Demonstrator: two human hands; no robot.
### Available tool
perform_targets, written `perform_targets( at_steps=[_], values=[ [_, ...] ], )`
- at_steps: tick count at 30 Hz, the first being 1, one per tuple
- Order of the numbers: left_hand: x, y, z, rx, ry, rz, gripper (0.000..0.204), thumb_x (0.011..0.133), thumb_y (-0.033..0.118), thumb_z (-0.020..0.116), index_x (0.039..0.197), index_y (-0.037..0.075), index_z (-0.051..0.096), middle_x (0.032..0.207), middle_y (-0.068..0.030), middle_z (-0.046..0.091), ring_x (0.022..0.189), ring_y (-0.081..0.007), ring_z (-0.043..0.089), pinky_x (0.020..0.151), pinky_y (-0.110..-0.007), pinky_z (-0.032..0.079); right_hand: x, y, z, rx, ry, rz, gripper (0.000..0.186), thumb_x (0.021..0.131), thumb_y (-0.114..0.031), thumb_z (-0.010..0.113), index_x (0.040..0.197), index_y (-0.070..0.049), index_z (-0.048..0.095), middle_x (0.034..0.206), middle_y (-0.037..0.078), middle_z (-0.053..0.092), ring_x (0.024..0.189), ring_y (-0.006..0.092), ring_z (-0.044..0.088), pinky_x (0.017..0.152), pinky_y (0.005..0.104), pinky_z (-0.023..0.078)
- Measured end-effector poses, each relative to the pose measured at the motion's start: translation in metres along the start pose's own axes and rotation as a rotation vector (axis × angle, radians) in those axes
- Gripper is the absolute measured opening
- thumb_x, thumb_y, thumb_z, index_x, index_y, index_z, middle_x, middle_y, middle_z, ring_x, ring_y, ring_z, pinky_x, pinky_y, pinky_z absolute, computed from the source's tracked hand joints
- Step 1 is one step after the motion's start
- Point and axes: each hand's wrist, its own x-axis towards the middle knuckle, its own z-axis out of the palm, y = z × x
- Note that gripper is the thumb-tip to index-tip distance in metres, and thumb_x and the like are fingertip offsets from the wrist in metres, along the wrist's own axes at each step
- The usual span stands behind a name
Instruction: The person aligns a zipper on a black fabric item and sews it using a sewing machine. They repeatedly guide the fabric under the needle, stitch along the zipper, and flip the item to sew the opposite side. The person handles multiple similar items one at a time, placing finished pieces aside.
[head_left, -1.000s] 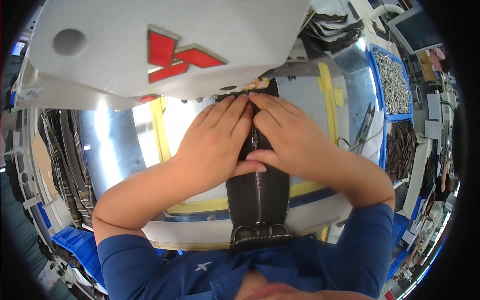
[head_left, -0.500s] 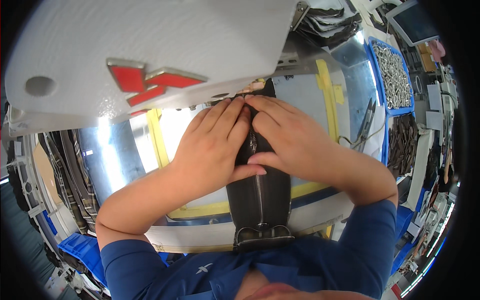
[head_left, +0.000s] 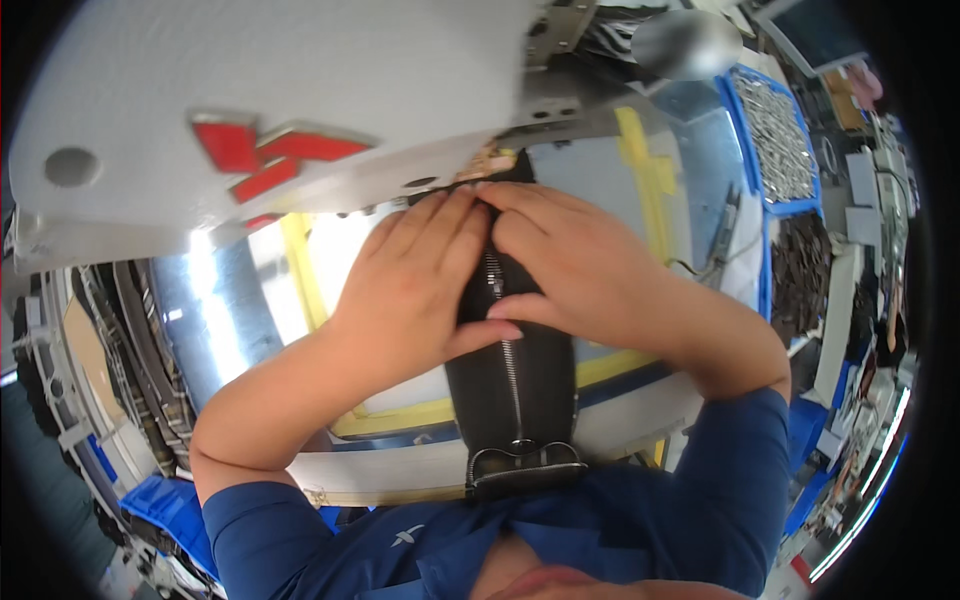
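Observation:
A long black fabric piece [head_left: 540, 385] with a metal zipper [head_left: 510, 375] down its middle runs from my chest to beneath a white sewing machine head [head_left: 330, 70]. My left hand [head_left: 415, 275] lies on its left side, fingers stretched forward and thumb across the zipper. On the right side rests my right hand [head_left: 575, 260], its fingers also extended and its thumb close to the left thumb. The fingertips of both hands nearly meet at the far end, beside the machine. A zipper slider [head_left: 495, 283] shows between the hands. The needle area is hidden.
Yellow tape [head_left: 645, 190] marks the pale work plate. To the right are a blue bin of metal pieces [head_left: 775, 140], dark brown strips [head_left: 800, 270] and dark snips [head_left: 725, 225]. A blurred silver disc [head_left: 688, 45] is at the top right. Plaid fabric [head_left: 150, 350] hangs left.
The whole view has shifted slightly, so the machine and bins appear farther left. My hands stay on the black piece in nearly the same pose. The silver disc has come into view.

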Motion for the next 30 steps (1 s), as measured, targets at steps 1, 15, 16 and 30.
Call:
perform_targets(
  at_steps=[1, 15, 16, 30],
  values=[
    [0.002, -0.001, -0.001, -0.016, -0.004, 0.019, 0.104, 0.072, 0.060, 0.089, 0.144, -0.007, 0.055, 0.149, -0.0269, 0.059, 0.136, -0.0454, 0.058, 0.114, -0.053, 0.045, -0.003, -0.001, -0.003, -0.012, -0.012, 0.029, 0.066, 0.084, -0.030, 0.084, 0.131, 0.010, 0.060, 0.149, 0.027, 0.056, 0.139, 0.0414, 0.055, 0.120, 0.0452, 0.045],
    [-0.001, 0.004, -0.005, 0.048, -0.099, -0.003, 0.101, 0.076, 0.043, 0.090, 0.155, -0.004, 0.048, 0.161, -0.0237, 0.052, 0.146, -0.0447, 0.050, 0.120, -0.052, 0.038, -0.141, 0.055, -0.120, -0.271, 0.510, 0.731, 0.024, 0.097, -0.026, 0.072, 0.093, -0.003, 0.076, 0.094, 0.015, 0.075, 0.092, 0.0343, 0.072, 0.085, 0.0448, 0.057],
    [0.000, 0.004, -0.006, 0.044, -0.105, -0.005, 0.095, 0.080, 0.039, 0.087, 0.155, -0.003, 0.048, 0.161, -0.0233, 0.052, 0.146, -0.0448, 0.050, 0.121, -0.053, 0.037, -0.164, 0.071, -0.131, -0.321, 0.489, 0.905, 0.025, 0.096, -0.027, 0.073, 0.094, -0.003, 0.077, 0.093, 0.016, 0.076, 0.091, 0.0348, 0.073, 0.084, 0.0443, 0.057],
    [-0.005, -0.004, 0.000, 0.085, -0.028, 0.065, 0.084, 0.086, 0.047, 0.082, 0.149, -0.002, 0.057, 0.156, -0.0209, 0.057, 0.143, -0.0406, 0.053, 0.118, -0.051, 0.041, -0.297, 0.158, -0.136, -0.717, 0.374, 1.239, 0.024, 0.083, -0.009, 0.083, 0.106, -0.002, 0.078, 0.100, 0.017, 0.079, 0.096, 0.0314, 0.077, 0.089, 0.0417, 0.060]
  ],
)
